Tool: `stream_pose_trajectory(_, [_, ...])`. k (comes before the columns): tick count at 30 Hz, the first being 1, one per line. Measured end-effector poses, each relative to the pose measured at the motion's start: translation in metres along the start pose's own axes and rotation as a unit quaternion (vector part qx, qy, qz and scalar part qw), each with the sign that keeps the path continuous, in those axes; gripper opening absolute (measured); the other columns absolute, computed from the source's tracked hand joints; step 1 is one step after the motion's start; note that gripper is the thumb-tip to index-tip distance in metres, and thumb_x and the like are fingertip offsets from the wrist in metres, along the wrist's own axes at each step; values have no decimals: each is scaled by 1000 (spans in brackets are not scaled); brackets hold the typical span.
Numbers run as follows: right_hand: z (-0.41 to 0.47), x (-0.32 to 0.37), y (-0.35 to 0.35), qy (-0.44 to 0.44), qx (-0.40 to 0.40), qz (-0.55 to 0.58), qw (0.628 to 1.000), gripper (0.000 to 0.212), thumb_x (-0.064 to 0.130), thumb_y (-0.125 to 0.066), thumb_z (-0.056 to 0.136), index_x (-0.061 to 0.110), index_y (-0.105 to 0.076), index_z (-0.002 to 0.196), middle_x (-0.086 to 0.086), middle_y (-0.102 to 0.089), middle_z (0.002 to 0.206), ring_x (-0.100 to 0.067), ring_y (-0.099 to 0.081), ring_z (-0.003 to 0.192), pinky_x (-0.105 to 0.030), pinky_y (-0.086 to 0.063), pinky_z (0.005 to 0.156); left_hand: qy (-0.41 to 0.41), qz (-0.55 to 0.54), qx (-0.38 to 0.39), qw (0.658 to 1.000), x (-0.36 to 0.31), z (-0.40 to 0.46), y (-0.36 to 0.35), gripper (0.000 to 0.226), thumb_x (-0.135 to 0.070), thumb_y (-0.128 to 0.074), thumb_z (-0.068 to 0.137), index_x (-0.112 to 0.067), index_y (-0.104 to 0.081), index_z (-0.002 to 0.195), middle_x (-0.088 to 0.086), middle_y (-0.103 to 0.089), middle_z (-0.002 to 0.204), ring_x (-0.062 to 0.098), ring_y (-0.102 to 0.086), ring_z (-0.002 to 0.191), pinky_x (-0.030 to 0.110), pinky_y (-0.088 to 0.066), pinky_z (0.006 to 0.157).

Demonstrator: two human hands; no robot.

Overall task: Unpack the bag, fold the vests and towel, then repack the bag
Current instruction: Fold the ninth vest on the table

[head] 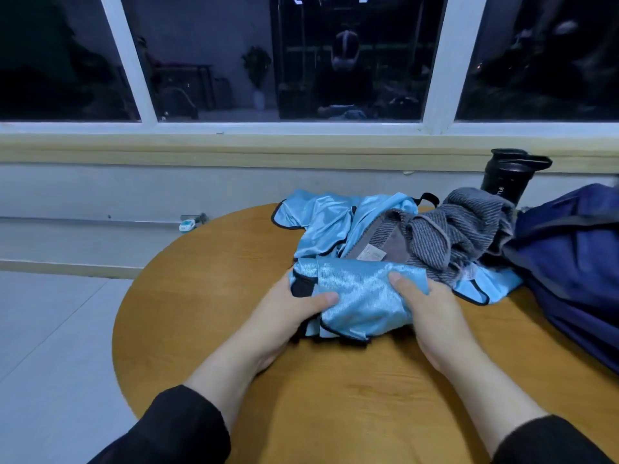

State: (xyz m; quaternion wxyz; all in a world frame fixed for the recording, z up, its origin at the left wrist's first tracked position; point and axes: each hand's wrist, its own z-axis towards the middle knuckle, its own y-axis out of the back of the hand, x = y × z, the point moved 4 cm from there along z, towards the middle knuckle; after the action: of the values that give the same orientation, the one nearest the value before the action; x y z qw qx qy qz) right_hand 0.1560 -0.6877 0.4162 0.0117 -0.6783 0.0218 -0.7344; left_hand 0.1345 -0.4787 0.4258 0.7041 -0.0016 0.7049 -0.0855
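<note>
Gripping blue vest (358, 296) between left hand (288, 316), right hand (425, 313).

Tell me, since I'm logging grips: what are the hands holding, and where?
Both hold one light blue vest: left hand grips its left edge, right hand its right edge, thumbs on top.

both hands (361, 316) gripping, thumbs on top

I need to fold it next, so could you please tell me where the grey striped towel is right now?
In the head view, the crumpled grey striped towel lies at the table's far right, on the light blue satin vests, between them and the dark blue fabric bag.
</note>
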Motion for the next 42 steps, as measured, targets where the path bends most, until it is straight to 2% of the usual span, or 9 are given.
stream_pose_trajectory(5, [0, 3, -1, -44, 67, 98, 992, 46, 42, -65, 83, 6, -70, 112, -12, -77, 108, -27, -75, 101, -37, -61, 86, 5, -72, -40, 997, 10, 8, -1, 41, -1, -69, 91, -13, -61, 130, 10, -72, 124, 30, -69, 115, 47, -52, 100])
stream_pose_trajectory(9, [-2, 3, -11, -60, 170, 88, 980, 38, 17, -67, 87, 10, -65, 124, -8, -75, 117, -24, -73, 107, -29, -60, 83, 10, -124, -55, 991, 14, 11, 6, 39, 2, -65, 93, -10, -59, 131, 15, -70, 126, 34, -67, 117, 52, -51, 102])
stream_pose_trajectory(20, [1, -2, -7, -54, 108, 65, 991, 31, 3, -69, 91, 6, -67, 122, -10, -76, 113, -30, -73, 107, -41, -58, 94, -8, -117, -62, 991, 18, 16, 8, 57, 9, -67, 89, -18, -52, 137, 14, -69, 127, 31, -68, 117, 49, -52, 101])
stream_pose_trajectory(25, [-4, 16, 2, 123, 2, -16, 992, 25, 1, -71, 92, 21, -68, 106, 18, -74, 85, 4, -66, 77, -13, -49, 68, -133, 64, -310, 939, 8, 3, 31, 22, -17, -67, 97, -25, -63, 117, -4, -70, 117, 2, -65, 109, 33, -52, 102])
stream_pose_trajectory(27, [-6, 18, 5, 218, -29, -118, 968, 35, 2, -72, 91, 32, -63, 107, 21, -70, 93, 5, -61, 81, -15, -47, 72, -165, 41, -328, 929, 1, -5, 25, 21, -34, -58, 101, -18, -70, 105, 1, -75, 104, 11, -69, 98, 34, -57, 92])
stream_pose_trajectory(31, [-10, 9, -21, 394, 50, -361, 844, 57, 1, -67, 75, 33, -54, 121, 10, -61, 134, -15, -56, 124, -37, -47, 102, 41, -251, -80, 964, 10, -1, -19, 83, -66, -40, 87, 1, -61, 131, 23, -68, 126, 36, -64, 121, 49, -48, 105])
stream_pose_trajectory(35, [-17, -6, -45, 391, 190, -462, 773, 45, 37, -66, 83, 35, -56, 126, 12, -47, 148, -9, -38, 140, -38, -32, 113, 73, -251, -48, 964, 20, 2, -18, 46, -28, -53, 100, 0, -56, 137, 24, -64, 133, 35, -62, 125, 50, -44, 109])
stream_pose_trajectory(38, [-14, -6, -40, 339, 179, -378, 843, 51, 67, -63, 84, 33, -63, 122, 19, -45, 148, -1, -32, 144, -28, -21, 117, 64, -252, -36, 965, 20, 1, -12, 42, -3, -56, 96, -3, -55, 137, 23, -66, 131, 39, -63, 122, 56, -45, 109])
stream_pose_trajectory(42, [6, 5, -16, 102, 41, -59, 992, 65, 58, -74, 78, 27, -55, 132, 19, -56, 134, 18, -52, 119, -14, -44, 101, 63, -240, 0, 969, 16, 2, -15, 53, 7, -58, 92, -11, -53, 142, 21, -61, 138, 41, -59, 128, 60, -40, 112])
